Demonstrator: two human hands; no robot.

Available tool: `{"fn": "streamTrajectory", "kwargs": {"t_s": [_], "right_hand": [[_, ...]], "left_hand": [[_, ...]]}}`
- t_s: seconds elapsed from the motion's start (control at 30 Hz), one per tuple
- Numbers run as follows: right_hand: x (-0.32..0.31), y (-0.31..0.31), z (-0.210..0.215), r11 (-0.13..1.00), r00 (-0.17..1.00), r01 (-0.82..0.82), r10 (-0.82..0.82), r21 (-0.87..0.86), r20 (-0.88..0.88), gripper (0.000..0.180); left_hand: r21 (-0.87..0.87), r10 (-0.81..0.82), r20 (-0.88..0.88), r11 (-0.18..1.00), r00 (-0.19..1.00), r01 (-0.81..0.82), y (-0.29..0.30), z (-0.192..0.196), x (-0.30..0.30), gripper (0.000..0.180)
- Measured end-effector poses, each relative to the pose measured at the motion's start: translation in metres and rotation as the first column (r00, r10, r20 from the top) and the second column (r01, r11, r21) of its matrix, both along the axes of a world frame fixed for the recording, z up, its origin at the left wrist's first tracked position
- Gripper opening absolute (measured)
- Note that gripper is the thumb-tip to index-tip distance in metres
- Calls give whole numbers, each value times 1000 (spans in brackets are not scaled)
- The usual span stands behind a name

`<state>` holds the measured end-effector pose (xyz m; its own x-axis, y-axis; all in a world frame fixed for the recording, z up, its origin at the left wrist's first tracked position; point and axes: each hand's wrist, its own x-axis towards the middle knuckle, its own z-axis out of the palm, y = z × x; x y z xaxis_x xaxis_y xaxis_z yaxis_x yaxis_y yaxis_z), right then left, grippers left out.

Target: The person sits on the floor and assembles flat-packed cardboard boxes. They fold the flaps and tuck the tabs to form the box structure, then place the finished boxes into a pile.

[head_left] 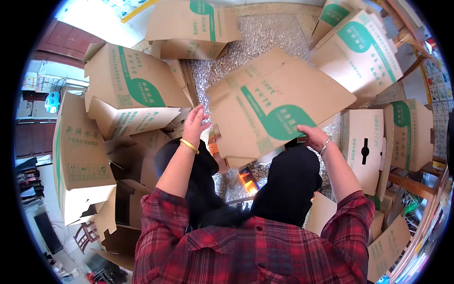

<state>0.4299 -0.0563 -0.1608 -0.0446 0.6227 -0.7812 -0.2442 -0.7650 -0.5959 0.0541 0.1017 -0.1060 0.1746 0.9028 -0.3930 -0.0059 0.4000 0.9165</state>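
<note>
Far left, we see one tall brown cardboard box with green print, then one wide brown cardboard box with a green logo. Behind: one brown folded-open cardboard box. Left hand: fingers loosely spread, just beside the flattened brown cardboard carton; contact, we can't tell. Carton tilts mid-view above the knees, right hand grasping its near right edge. Right: one white-faced box, one pale box with black slot, one brown green-marked box. We count six boxes crowding one carton; other cardboard overlaps, uncounted.
</note>
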Motion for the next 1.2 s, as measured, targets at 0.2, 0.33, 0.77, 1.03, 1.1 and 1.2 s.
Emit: {"fn": "streamTrajectory", "kwargs": {"t_s": [0.2,0.33,0.77,1.03,1.1,1.2], "right_hand": [[-15,-6,43,895,933,-204,55,397,356,43],[-28,-4,80,956,906,50,-165,291,389,28],[-53,-40,195,596,742,-159,-454,787,493,29],[-32,-86,226,292,697,220,-715,931,59,29],[-13,-110,222,238,731,109,-677,965,85,29],[-23,-128,241,173,657,85,-750,981,75,30]], "left_hand": [[-18,-145,-16,989,989,145,-21,6,-22,38],[-15,-180,23,983,983,181,-36,20,-41,39],[150,-148,147,981,978,126,-45,95,-73,45],[252,-99,134,966,986,63,-23,131,-69,53],[250,-49,115,968,992,18,-17,142,-64,56],[539,57,-9,841,998,-43,12,141,-66,63]]}}
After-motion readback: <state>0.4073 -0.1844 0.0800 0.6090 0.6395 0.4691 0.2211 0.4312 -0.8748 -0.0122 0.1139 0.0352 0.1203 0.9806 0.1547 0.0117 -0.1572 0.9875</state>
